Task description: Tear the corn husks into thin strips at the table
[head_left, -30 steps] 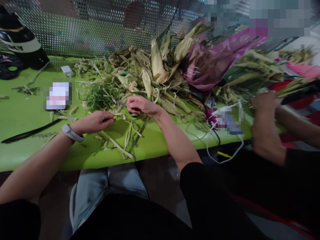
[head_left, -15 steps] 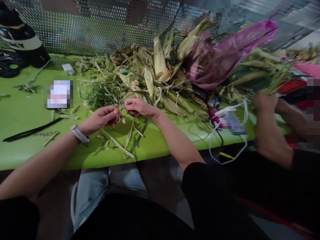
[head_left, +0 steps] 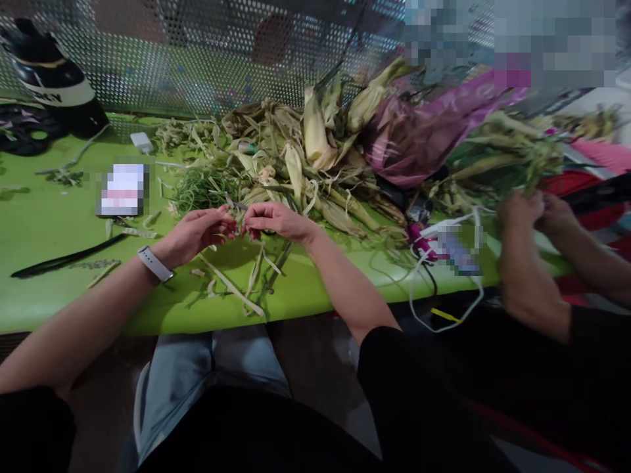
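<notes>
My left hand (head_left: 197,231) and my right hand (head_left: 273,220) meet over the green table (head_left: 44,230), fingertips almost touching. Both pinch a thin pale strip of husk (head_left: 240,220) between them. A small blade tip shows just above the fingers, by my right hand. Loose husk strips (head_left: 231,286) lie on the table under my hands. Behind them sits a tangle of thin green stems (head_left: 200,187) and a big heap of corn husks and cobs (head_left: 305,151).
A co-worker's two hands (head_left: 530,213) work a leafy bunch at the right. A purple plastic bag (head_left: 424,131) lies in the heap. White cables (head_left: 444,289) hang over the table edge. A long dark leaf (head_left: 64,259) lies at left, a black helmet (head_left: 54,85) at back left.
My left hand moved right and up until it met my right hand at the husk strip. The co-worker's hands came together on the bunch.
</notes>
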Demonstrator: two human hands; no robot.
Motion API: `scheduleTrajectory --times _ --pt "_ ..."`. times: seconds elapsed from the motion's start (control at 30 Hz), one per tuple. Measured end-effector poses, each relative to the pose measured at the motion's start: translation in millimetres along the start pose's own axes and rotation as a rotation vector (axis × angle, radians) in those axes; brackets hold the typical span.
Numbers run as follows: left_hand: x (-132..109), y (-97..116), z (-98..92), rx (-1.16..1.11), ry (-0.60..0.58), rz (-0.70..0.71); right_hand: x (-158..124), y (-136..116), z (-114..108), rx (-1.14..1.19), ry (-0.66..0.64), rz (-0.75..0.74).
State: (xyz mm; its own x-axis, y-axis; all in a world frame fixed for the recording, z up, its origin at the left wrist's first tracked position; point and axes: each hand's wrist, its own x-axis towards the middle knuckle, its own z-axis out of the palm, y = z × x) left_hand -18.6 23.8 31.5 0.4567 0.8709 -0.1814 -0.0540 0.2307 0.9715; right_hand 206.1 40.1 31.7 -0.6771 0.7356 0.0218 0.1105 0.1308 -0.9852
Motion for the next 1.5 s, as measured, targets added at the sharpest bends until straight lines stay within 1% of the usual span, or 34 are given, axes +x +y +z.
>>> scheduleTrajectory --times 0.03,0.1,0.2,0.27,0.4,0.47,0.53,0.6,0.67,0.73,0.83,0.93,1.07,1.17,1.23,1.33,1.43,1.5 --pt "0.5 -0.1 -0.1 -0.026 0.027 -0.012 -0.5 -1.0 -0.1 -0.018 0.02 -0.033" --pt "0.8 -0.9 -0.4 -0.018 0.037 -0.012 -1.2 -3.1 0.6 -0.099 0.084 -0.111" --pt "0.4 -4.0 0.5 0.093 -0.014 0.023 -0.6 -4.7 6.6 -0.232 0.173 -0.182" --pt "-0.1 -6.7 2.1 0.184 -0.05 0.052 1.3 -3.6 14.4 -0.247 0.193 -0.173" --pt "-0.9 -10.0 5.8 0.338 -0.12 0.105 4.1 -0.6 27.4 -0.147 0.173 -0.144" --pt "-1.1 -9.6 6.5 0.378 -0.137 0.126 2.6 -1.4 25.4 -0.136 0.195 -0.122" --pt "-1.2 -8.5 5.9 0.392 -0.134 0.139 -0.3 -3.7 18.0 -0.205 0.212 -0.096" --pt "-1.1 -7.5 4.5 0.39 -0.13 0.148 -2.9 -5.5 9.3 -0.344 0.147 -0.071" --pt "-0.7 -7.5 2.6 0.382 -0.135 0.166 -3.7 -5.3 3.6 -0.464 0.032 -0.051" --pt "0.2 -8.6 0.8 0.381 -0.137 0.185 -2.6 -2.9 1.6 -0.511 -0.038 -0.052" --pt "2.1 -10.7 -1.5 0.353 -0.134 0.196 -0.5 1.8 1.1 -0.506 -0.009 -0.097" --pt "3.9 -11.4 -3.3 0.289 -0.117 0.174 -1.1 2.6 -1.1 -0.481 0.024 -0.142" --pt "4.5 -10.2 -4.1 0.25 -0.112 0.076 -5.2 -4.4 -3.1 -0.495 0.079 -0.154" --pt "4.1 -9.1 -3.4 0.19 -0.089 -0.029 -7.7 -9.4 -1.8 -0.54 0.098 -0.117" --pt "4.2 -8.3 -3.1 0.126 -0.061 -0.09 -8.9 -10.8 -0.5 -0.54 0.077 -0.098" --pt "5.0 -7.1 -3.9 0.064 -0.039 -0.148 -10.2 -11.7 0.8 -0.505 0.008 -0.106" --pt "6.4 -7.1 -6.4 0.066 -0.037 -0.154 -11.2 -13.4 1.0 -0.48 -0.073 -0.09" --pt "7.3 -8.4 -8.6 0.083 -0.043 -0.135 -11.3 -14.3 0.3 -0.479 -0.122 -0.065"
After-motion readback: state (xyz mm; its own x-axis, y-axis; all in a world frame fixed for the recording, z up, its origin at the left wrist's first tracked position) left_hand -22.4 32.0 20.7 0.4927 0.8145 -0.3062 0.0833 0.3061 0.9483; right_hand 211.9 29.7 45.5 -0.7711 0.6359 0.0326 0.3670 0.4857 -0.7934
